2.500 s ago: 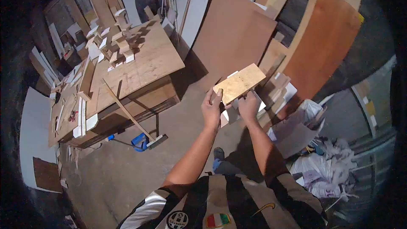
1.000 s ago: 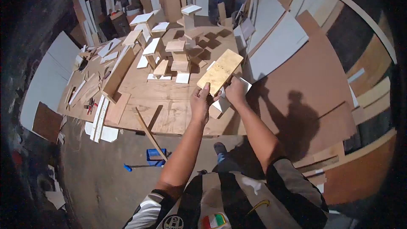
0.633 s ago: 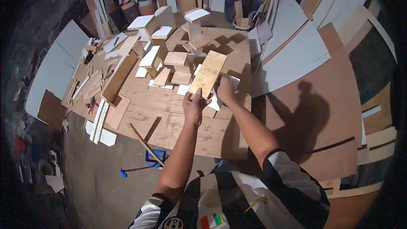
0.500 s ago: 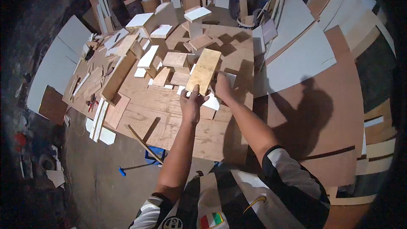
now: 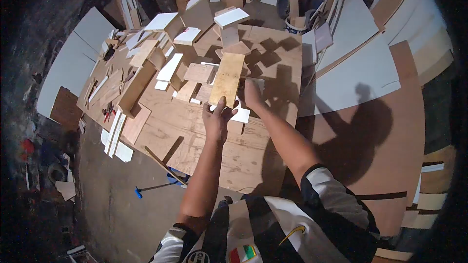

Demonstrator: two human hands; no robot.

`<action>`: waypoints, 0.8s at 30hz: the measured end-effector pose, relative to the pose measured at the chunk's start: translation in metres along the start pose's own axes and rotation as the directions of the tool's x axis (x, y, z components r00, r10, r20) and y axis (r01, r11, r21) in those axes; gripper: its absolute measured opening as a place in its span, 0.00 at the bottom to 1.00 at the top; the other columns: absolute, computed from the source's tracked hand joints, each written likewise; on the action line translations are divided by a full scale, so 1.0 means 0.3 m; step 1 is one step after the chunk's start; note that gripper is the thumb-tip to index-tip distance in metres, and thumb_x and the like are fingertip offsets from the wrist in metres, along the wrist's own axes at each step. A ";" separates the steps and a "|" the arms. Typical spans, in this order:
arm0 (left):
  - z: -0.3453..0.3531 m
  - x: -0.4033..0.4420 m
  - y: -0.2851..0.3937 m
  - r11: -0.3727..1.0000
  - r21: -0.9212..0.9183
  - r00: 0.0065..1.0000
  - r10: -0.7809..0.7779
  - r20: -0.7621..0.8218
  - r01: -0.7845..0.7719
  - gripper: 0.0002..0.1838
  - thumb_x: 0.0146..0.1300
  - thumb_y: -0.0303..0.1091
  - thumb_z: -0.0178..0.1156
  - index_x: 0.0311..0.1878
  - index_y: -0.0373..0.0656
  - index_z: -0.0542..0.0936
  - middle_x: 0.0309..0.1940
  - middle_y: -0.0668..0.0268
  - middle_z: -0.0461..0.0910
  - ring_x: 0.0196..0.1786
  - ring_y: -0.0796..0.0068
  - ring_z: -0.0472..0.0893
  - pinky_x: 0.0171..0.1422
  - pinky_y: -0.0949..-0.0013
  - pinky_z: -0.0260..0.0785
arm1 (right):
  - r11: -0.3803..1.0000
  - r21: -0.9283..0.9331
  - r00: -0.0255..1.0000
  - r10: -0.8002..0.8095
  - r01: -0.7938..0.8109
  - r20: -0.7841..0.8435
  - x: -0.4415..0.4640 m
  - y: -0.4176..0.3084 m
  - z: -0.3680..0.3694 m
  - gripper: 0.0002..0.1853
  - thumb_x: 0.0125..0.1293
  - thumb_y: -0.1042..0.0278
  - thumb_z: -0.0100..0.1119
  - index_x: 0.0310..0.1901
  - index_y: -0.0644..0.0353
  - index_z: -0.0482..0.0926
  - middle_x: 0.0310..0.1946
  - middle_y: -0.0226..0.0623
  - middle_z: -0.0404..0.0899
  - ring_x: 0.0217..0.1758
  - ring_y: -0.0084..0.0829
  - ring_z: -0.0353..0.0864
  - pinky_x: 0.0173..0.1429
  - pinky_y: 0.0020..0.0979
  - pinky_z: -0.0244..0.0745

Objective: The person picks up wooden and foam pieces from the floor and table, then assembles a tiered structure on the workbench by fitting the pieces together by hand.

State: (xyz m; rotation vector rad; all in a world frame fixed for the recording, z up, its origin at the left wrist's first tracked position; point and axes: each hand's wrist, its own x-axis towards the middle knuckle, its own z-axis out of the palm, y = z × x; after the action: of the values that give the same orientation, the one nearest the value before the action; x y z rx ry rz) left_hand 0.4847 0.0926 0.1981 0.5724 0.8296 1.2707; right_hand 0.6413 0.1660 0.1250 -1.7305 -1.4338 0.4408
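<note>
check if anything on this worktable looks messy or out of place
The worktable looks cluttered at its left end: wood offcuts lie strewn at odd angles near a red-handled tool. Pale strips jut past the near edge, where they might get knocked. The wooden board in the left hand shows no clear damage.

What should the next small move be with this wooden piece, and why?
Probably lower the wooden piece onto the bare front of the table: the left hand grips its near end, the right hand is at its right side, and other wooden assemblies already stand there.
</note>
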 end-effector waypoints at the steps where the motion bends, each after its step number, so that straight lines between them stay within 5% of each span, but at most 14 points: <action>1: 0.005 -0.017 0.011 1.000 0.012 1.000 -0.003 -0.008 0.003 0.36 0.63 0.30 0.68 0.64 0.33 0.55 0.47 0.51 0.76 0.42 0.52 0.86 0.42 0.58 0.84 | 0.996 -0.078 0.999 -0.039 0.039 0.000 0.006 0.019 0.018 0.16 0.72 0.68 0.40 0.34 0.67 0.78 0.32 0.46 0.83 0.37 0.33 0.83 0.41 0.41 0.74; 2: 0.010 -0.020 0.013 1.000 0.025 1.000 -0.003 -0.022 0.003 0.31 0.63 0.30 0.68 0.61 0.34 0.58 0.46 0.52 0.76 0.42 0.54 0.86 0.42 0.58 0.84 | 0.996 -0.075 0.999 -0.040 0.040 0.002 0.014 0.044 0.040 0.16 0.72 0.68 0.40 0.34 0.67 0.78 0.32 0.46 0.83 0.37 0.33 0.83 0.41 0.41 0.74; 4: 0.007 -0.009 0.006 1.000 0.017 1.000 0.009 0.021 -0.009 0.28 0.64 0.30 0.68 0.58 0.35 0.61 0.45 0.53 0.77 0.42 0.56 0.86 0.42 0.58 0.84 | 0.965 0.258 0.997 0.062 -0.051 -0.035 0.022 0.073 0.077 0.17 0.73 0.65 0.40 0.34 0.64 0.78 0.29 0.42 0.82 0.34 0.32 0.82 0.39 0.40 0.74; 8: 0.019 0.012 -0.008 0.999 0.007 0.999 0.035 0.041 -0.035 0.23 0.64 0.31 0.67 0.55 0.36 0.65 0.42 0.56 0.78 0.42 0.57 0.86 0.42 0.59 0.85 | 0.984 0.175 1.000 -0.015 0.016 -0.008 0.044 0.083 0.040 0.20 0.72 0.63 0.38 0.42 0.67 0.81 0.39 0.49 0.84 0.43 0.38 0.82 0.48 0.42 0.73; 9: 0.016 0.019 -0.016 0.999 0.007 0.999 0.037 0.040 -0.037 0.23 0.64 0.31 0.67 0.55 0.36 0.65 0.42 0.56 0.78 0.42 0.57 0.86 0.42 0.59 0.85 | 0.890 0.426 0.985 0.171 -0.162 0.018 0.009 -0.048 -0.037 0.20 0.73 0.60 0.38 0.38 0.63 0.80 0.34 0.41 0.82 0.37 0.35 0.79 0.43 0.39 0.72; 11: 0.009 0.032 -0.030 0.998 0.051 0.999 0.046 0.027 -0.047 0.23 0.65 0.32 0.67 0.55 0.36 0.66 0.43 0.56 0.79 0.43 0.56 0.86 0.41 0.60 0.84 | 0.819 0.525 0.962 0.273 -0.232 -0.001 0.092 0.234 0.146 0.20 0.73 0.62 0.37 0.36 0.68 0.77 0.33 0.42 0.80 0.36 0.36 0.75 0.43 0.44 0.68; 14: 0.018 0.006 -0.009 0.998 0.028 0.997 0.045 0.065 -0.047 0.21 0.67 0.31 0.64 0.54 0.36 0.63 0.45 0.50 0.80 0.42 0.57 0.86 0.42 0.62 0.84 | 0.824 0.512 0.967 0.245 -0.242 0.062 0.021 0.025 0.025 0.21 0.76 0.53 0.36 0.40 0.58 0.76 0.36 0.35 0.77 0.40 0.29 0.74 0.47 0.37 0.70; 18: 0.023 -0.005 0.002 0.999 0.028 0.998 0.027 0.055 -0.029 0.22 0.66 0.32 0.65 0.56 0.35 0.67 0.46 0.54 0.79 0.46 0.55 0.86 0.42 0.62 0.84 | 0.805 0.584 0.973 0.201 -0.101 -0.109 0.064 0.107 0.083 0.20 0.73 0.59 0.40 0.40 0.66 0.79 0.34 0.39 0.81 0.36 0.30 0.76 0.43 0.39 0.70; 20: 0.021 -0.007 0.003 1.000 0.016 0.998 0.023 0.065 -0.024 0.21 0.66 0.32 0.65 0.56 0.36 0.68 0.45 0.55 0.78 0.44 0.55 0.86 0.40 0.63 0.84 | 0.981 0.192 0.997 -0.020 0.006 0.070 0.019 0.036 0.008 0.20 0.74 0.58 0.41 0.42 0.64 0.80 0.33 0.35 0.81 0.36 0.26 0.77 0.44 0.35 0.71; 21: 0.017 -0.009 0.002 1.000 0.012 0.998 0.024 0.064 -0.025 0.21 0.66 0.32 0.65 0.56 0.36 0.68 0.45 0.55 0.78 0.44 0.55 0.86 0.40 0.63 0.84 | 0.982 0.191 0.997 -0.022 0.008 0.072 0.030 0.064 0.042 0.20 0.74 0.58 0.41 0.42 0.64 0.80 0.33 0.35 0.81 0.36 0.26 0.77 0.44 0.35 0.71; 23: 0.004 -0.006 -0.007 1.000 0.023 0.999 0.016 0.045 -0.017 0.20 0.66 0.32 0.66 0.54 0.37 0.68 0.42 0.58 0.78 0.43 0.56 0.86 0.39 0.63 0.83 | 0.569 0.736 0.918 0.349 -0.367 0.187 0.061 0.155 0.142 0.23 0.76 0.48 0.36 0.45 0.58 0.77 0.39 0.33 0.77 0.42 0.29 0.74 0.51 0.38 0.69; 24: -0.001 -0.004 -0.012 1.000 0.020 0.999 0.018 0.046 -0.019 0.20 0.66 0.32 0.66 0.54 0.37 0.68 0.42 0.58 0.78 0.43 0.56 0.86 0.39 0.63 0.83 | 0.571 0.736 0.919 0.347 -0.365 0.186 0.054 0.142 0.134 0.23 0.76 0.48 0.36 0.45 0.58 0.77 0.39 0.33 0.77 0.42 0.29 0.74 0.51 0.38 0.69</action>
State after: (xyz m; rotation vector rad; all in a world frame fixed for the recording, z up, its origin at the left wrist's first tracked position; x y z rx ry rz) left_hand 0.4864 0.0907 0.1953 0.6253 0.8016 1.2629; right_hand 0.6445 0.1954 0.0720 -1.2688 -0.6880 1.1156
